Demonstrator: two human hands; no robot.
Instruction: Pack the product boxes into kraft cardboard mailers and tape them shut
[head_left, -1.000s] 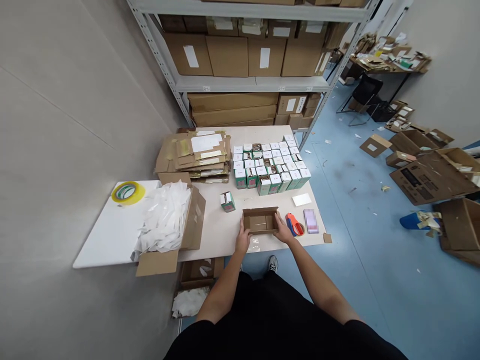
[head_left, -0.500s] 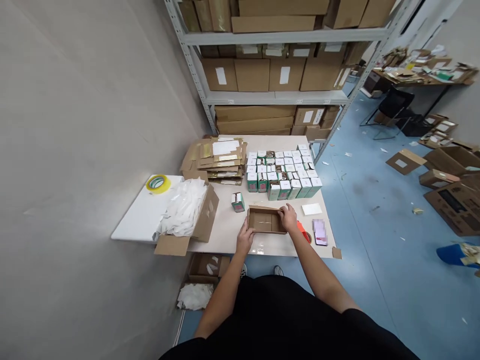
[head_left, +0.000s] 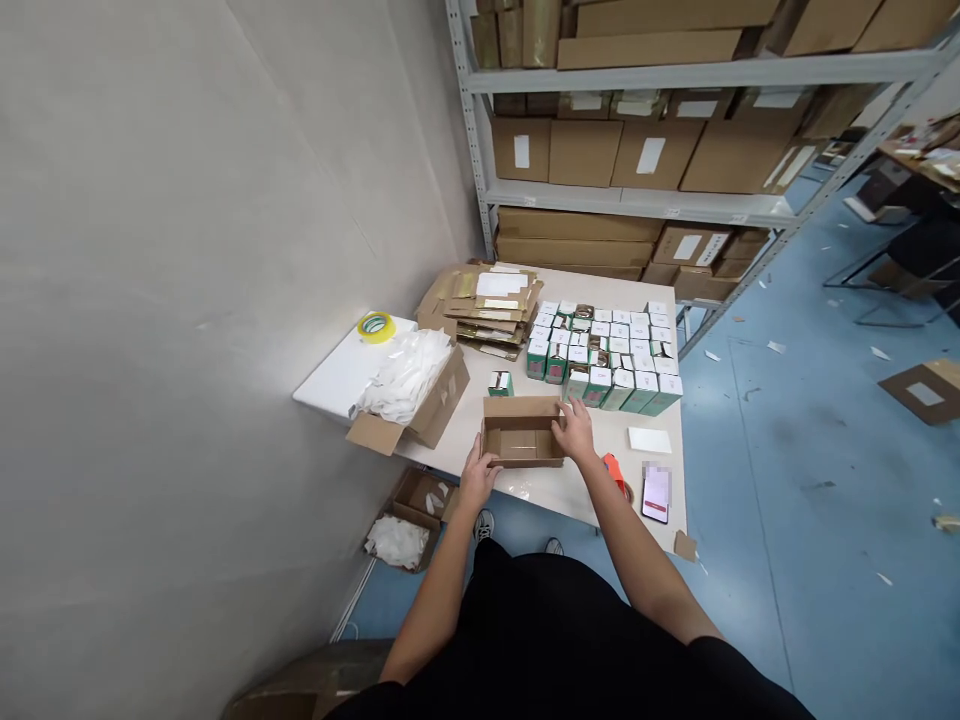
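Note:
Between my hands is a small brown cardboard box (head_left: 523, 462), its top open and its far flap standing up. My left hand (head_left: 478, 474) grips its left front corner, thumb over the front wall. At the right wall, my right hand (head_left: 574, 430) has its fingers closed over the edge. Just beyond the box sits a single small green-and-white carton (head_left: 500, 383). Rows of similar cartons (head_left: 621, 385) stand farther back on the right. An orange tape dispenser (head_left: 616, 472) lies beside my right forearm, partly hidden by it.
A phone (head_left: 655, 493) and a white pad (head_left: 649, 440) lie on the table's right. At the left are a carton of white packing material (head_left: 439, 400) and a yellow tape roll (head_left: 376, 327). Flattened cardboard (head_left: 480, 310) is stacked at the back, before a loaded shelf (head_left: 622, 200).
My view has swung left, so the scene sits farther right. The box in my hands now tilts more toward me, and its far flap shows raised.

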